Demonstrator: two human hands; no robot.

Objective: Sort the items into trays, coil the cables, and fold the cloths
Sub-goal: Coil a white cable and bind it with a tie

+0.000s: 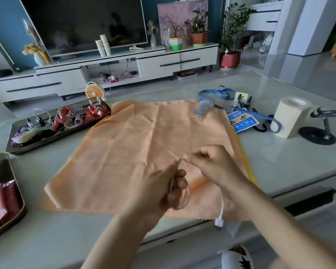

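An orange cloth lies spread flat on the table, with a yellow cloth showing under its right edge. Above its near edge my left hand grips a coil of white cable. My right hand pinches the cable's end near my left thumb. The cable's white plug dangles below my right wrist. A dark tray at the left holds coiled cables, red toy figures and clips. Another tray at the near left holds dark red packets.
On the cloth's far right corner lies a clear packet of thin sticks. A blue tape measure, a blue card, black clips, a paper roll and a black stand sit at the right. A small fan stands behind the tray.
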